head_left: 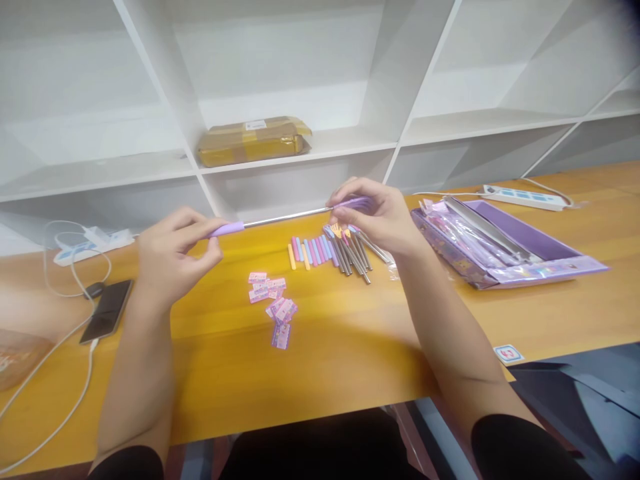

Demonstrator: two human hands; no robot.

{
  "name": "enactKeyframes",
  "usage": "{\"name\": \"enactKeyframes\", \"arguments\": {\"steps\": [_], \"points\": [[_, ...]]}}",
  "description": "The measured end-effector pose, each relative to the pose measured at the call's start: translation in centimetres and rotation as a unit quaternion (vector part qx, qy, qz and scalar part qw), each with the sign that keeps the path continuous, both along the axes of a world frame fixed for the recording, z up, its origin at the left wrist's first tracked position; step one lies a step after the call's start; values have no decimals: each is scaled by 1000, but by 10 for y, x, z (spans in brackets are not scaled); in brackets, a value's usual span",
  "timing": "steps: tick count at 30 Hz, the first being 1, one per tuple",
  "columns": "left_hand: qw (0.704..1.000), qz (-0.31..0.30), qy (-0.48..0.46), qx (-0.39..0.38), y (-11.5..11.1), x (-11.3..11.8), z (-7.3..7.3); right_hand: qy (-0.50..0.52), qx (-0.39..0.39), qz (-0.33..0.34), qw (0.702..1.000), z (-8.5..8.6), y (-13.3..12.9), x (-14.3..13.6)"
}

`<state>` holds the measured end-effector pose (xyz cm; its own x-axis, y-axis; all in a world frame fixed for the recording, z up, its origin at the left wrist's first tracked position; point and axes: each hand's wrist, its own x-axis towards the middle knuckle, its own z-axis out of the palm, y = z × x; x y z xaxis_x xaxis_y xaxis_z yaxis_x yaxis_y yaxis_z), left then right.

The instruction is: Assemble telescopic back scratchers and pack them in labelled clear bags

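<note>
Between my two hands stretches an extended metal back scratcher (287,217) with purple ends, held almost level above the table. My left hand (170,257) pinches its purple grip. My right hand (373,217) is closed on the other end, partly covering the purple claw-shaped head. Beneath it lies a pile of metal back scratchers (355,257), some with yellow or blue heads. Left of the pile, a row of pink, blue and yellow grip sleeves (313,251) lies side by side. Nearer me are several small pink and purple printed cards (281,310).
At the right stands a purple box (540,233) with plastic-wrapped pieces inside. Power strips (525,197) lie toward the back. A phone (107,311) with white cables is on the left. A taped parcel (253,141) sits on the white shelf (345,139) behind the table.
</note>
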<state>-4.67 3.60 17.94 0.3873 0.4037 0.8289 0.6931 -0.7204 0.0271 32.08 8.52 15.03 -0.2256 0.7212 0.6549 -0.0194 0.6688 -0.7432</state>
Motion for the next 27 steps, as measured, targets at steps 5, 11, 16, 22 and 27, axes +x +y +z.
{"name": "enactKeyframes", "arguments": {"steps": [5,11,16,22,27], "points": [[1000,-4,19,19,1,-1,-2,-30,39,3,999,1,-6,-1],[999,6,20,25,-2,5,-2,-38,48,-1,998,0,-9,-3],[999,3,25,19,-2,18,-7,-44,29,12,999,-3,-11,-7],[1000,7,24,17,-1,28,-16,-60,24,14,998,-6,-14,-16],[1000,3,23,13,0,30,-20,-70,35,11,997,-6,-15,-21]]}}
